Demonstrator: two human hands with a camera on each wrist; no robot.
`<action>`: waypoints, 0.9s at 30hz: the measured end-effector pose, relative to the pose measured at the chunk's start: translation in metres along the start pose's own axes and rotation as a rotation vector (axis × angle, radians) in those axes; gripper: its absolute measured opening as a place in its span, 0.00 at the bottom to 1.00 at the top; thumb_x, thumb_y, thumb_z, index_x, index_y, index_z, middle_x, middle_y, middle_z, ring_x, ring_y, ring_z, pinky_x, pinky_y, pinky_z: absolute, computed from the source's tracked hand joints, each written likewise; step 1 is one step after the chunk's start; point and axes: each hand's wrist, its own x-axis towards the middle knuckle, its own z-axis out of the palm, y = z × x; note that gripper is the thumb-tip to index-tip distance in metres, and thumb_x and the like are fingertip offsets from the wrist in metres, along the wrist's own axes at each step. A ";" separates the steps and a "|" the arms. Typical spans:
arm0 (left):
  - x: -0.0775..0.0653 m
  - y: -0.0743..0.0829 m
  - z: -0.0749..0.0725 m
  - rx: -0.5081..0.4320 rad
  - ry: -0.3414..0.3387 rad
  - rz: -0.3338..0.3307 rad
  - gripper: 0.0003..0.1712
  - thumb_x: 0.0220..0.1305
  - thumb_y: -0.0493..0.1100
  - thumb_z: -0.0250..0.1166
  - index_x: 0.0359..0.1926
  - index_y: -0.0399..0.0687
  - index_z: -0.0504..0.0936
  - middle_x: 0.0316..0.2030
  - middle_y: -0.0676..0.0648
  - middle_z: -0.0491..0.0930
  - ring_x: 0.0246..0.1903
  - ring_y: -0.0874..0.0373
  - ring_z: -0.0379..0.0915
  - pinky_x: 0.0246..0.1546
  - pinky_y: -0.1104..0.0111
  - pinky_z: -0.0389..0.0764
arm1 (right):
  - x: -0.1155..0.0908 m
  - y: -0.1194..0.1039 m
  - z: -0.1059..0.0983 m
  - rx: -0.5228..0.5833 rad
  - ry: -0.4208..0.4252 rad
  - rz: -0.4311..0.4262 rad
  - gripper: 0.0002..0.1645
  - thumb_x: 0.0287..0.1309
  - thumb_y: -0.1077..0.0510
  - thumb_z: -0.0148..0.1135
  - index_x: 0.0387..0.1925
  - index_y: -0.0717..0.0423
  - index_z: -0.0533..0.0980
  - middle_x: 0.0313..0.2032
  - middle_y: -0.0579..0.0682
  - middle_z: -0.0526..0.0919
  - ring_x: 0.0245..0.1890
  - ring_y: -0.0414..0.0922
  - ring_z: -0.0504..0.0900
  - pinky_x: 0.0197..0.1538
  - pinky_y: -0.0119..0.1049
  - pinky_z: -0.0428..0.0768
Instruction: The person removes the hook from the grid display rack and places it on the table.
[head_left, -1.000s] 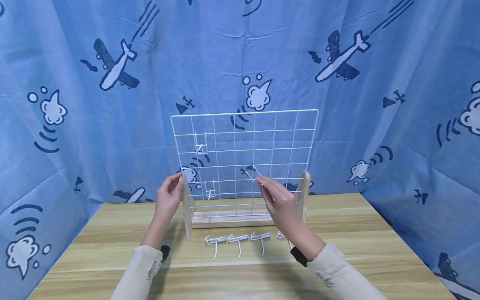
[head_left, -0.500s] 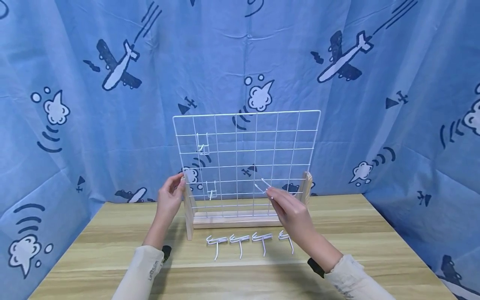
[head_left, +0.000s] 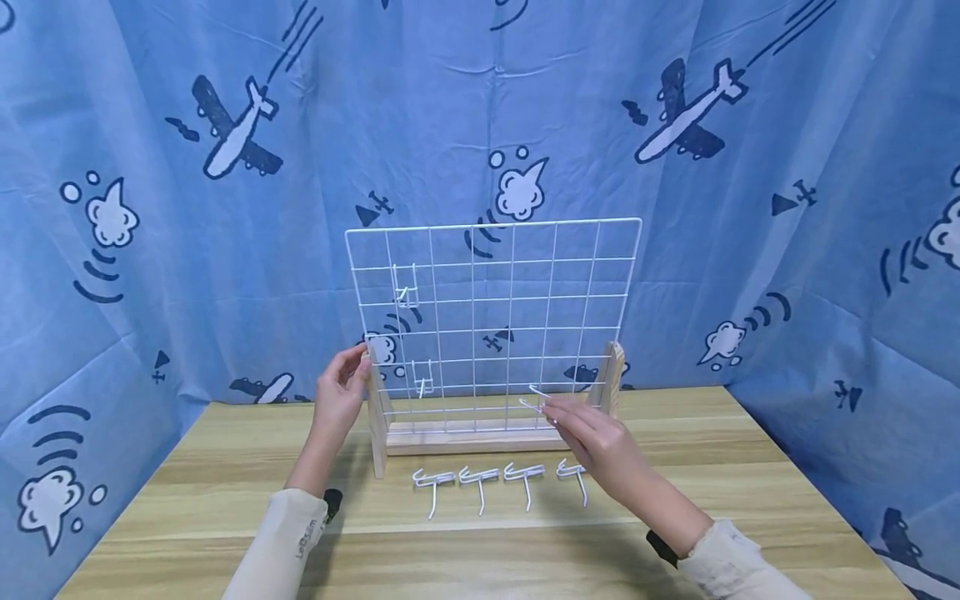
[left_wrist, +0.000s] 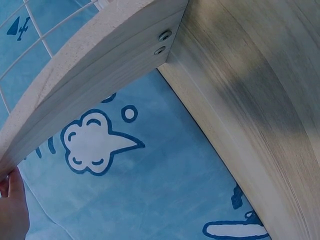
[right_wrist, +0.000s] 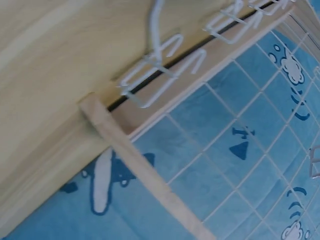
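Observation:
A white wire grid panel (head_left: 492, 225) stands upright in a wooden stand (head_left: 377, 437). My left hand (head_left: 341, 392) pinches the top of the stand's left post, thumb in front; the left wrist view shows fingertips (left_wrist: 15, 187) at that post's end (left_wrist: 95, 72). In my right hand (head_left: 592, 433) is a white wire hook (head_left: 531, 406), its two prongs pointing up and left in front of the grid's lower right. The fingers cover the rest of it. Two like hooks hang on the grid's left side, an upper hook (head_left: 406, 297) and a lower hook (head_left: 423, 386).
Several white hooks lie in a row on the wooden table (head_left: 480, 558) before the stand, from the left hook (head_left: 435, 479) to the right hook (head_left: 572, 472) beside my right hand. Behind the table hangs a blue curtain (head_left: 435, 108) with printed planes.
My right hand has moved down and to the right with its hook, drawing away from the middle of the grid. The left hand keeps its grip on the post.

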 end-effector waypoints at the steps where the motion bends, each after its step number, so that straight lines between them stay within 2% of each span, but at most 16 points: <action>1: 0.000 0.001 0.000 -0.007 -0.002 -0.001 0.20 0.62 0.46 0.54 0.54 0.46 0.70 0.51 0.46 0.71 0.54 0.58 0.65 0.55 0.71 0.67 | -0.002 0.000 0.000 0.000 -0.005 -0.012 0.16 0.63 0.58 0.46 0.39 0.61 0.78 0.38 0.55 0.81 0.37 0.50 0.80 0.41 0.38 0.79; 4: 0.000 0.005 -0.001 -0.045 -0.004 -0.001 0.19 0.62 0.43 0.54 0.53 0.43 0.70 0.50 0.43 0.72 0.53 0.56 0.65 0.55 0.72 0.67 | -0.008 0.002 -0.001 0.010 -0.039 -0.044 0.15 0.63 0.58 0.46 0.38 0.61 0.79 0.38 0.55 0.81 0.37 0.50 0.80 0.42 0.37 0.79; 11: -0.006 0.024 -0.001 -0.048 -0.002 0.007 0.18 0.63 0.36 0.52 0.53 0.36 0.69 0.50 0.38 0.71 0.53 0.51 0.65 0.54 0.72 0.68 | -0.021 0.003 -0.003 0.017 -0.151 -0.084 0.18 0.65 0.57 0.42 0.37 0.61 0.78 0.39 0.53 0.80 0.39 0.49 0.80 0.43 0.38 0.79; 19: -0.006 0.026 -0.001 -0.046 -0.001 0.010 0.18 0.63 0.36 0.52 0.53 0.35 0.69 0.50 0.38 0.71 0.53 0.51 0.65 0.54 0.72 0.68 | -0.036 0.004 -0.005 -0.001 -0.205 -0.129 0.20 0.66 0.58 0.39 0.35 0.61 0.78 0.38 0.53 0.81 0.38 0.48 0.80 0.41 0.36 0.79; 27: -0.007 0.024 -0.001 -0.022 -0.013 0.009 0.18 0.63 0.38 0.52 0.54 0.36 0.68 0.50 0.39 0.71 0.54 0.51 0.65 0.55 0.69 0.67 | -0.049 0.001 -0.005 -0.042 -0.349 -0.203 0.22 0.65 0.64 0.33 0.37 0.61 0.78 0.40 0.53 0.80 0.40 0.47 0.80 0.42 0.33 0.79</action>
